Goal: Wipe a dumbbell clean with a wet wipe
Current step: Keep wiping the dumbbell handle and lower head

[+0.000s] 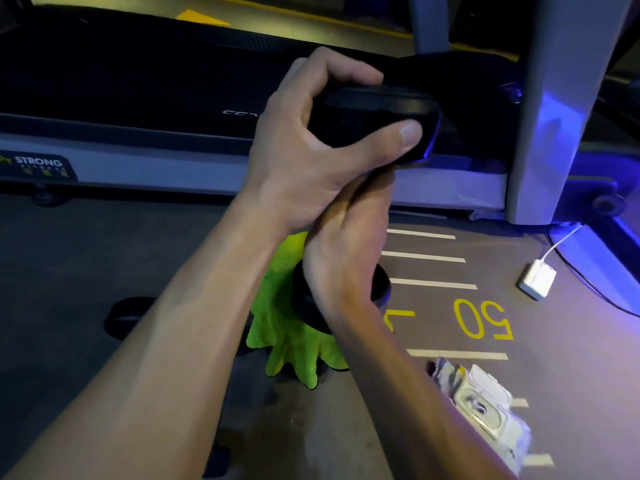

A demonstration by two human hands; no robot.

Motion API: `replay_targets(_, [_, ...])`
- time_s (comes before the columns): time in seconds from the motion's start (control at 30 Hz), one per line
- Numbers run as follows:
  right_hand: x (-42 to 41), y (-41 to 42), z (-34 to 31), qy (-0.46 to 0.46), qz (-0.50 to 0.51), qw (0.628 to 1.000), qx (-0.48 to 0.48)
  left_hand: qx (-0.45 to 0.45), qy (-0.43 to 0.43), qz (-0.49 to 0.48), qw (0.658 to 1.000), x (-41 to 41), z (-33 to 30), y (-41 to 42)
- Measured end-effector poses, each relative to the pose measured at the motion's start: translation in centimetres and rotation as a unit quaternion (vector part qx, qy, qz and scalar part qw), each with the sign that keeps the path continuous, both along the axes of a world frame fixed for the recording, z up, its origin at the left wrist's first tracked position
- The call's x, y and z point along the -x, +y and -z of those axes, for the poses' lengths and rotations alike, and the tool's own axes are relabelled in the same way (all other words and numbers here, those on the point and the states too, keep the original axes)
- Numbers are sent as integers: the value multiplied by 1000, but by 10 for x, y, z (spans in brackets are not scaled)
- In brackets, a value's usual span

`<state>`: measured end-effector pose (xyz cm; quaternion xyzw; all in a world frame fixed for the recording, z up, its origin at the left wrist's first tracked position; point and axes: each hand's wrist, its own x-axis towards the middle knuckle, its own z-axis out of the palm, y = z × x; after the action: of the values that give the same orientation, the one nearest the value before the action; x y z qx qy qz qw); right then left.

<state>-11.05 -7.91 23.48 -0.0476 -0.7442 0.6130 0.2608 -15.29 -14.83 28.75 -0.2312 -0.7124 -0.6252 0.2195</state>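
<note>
Dumbbell (pixel 374 123) upright mid-scene, on green cloth (pixel 294 341) on floor (pixel 86 254). Left hand (pixel 311 147) gripping top head; right hand (pixel 346 244) wrapped round handle below. Wipes pack (pixel 481 403) near right.

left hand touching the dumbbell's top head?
Touching. Head view: left hand wraps the dumbbell top head, thumb pressed flat on its side, fingers curled over the rim.

A dark label (pixel 38 165) on the treadmill's (pixel 138 168) grey side rail reads "STRONG" in pale capitals (the smaller lines beneath are too fine to read). The floor (pixel 519 258) bears a yellow "50" (pixel 484 319), seen upside down. Pale lettering (pixel 240 112) on the treadmill deck is illegible.
</note>
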Motion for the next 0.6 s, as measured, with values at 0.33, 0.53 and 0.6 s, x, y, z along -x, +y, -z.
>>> replay_targets(0.33, [40,68,-6,-74,-342,919,181,-13,-12,-2,1000,1,-1,1])
replay_targets(0.53, [32,33,3,7,-128,988,90,-18,-6,-8,1000,1,1,0])
replay_targets(0.6, [24,20,1,31,-20,998,54,-10,-2,-14,1000,0,1,3])
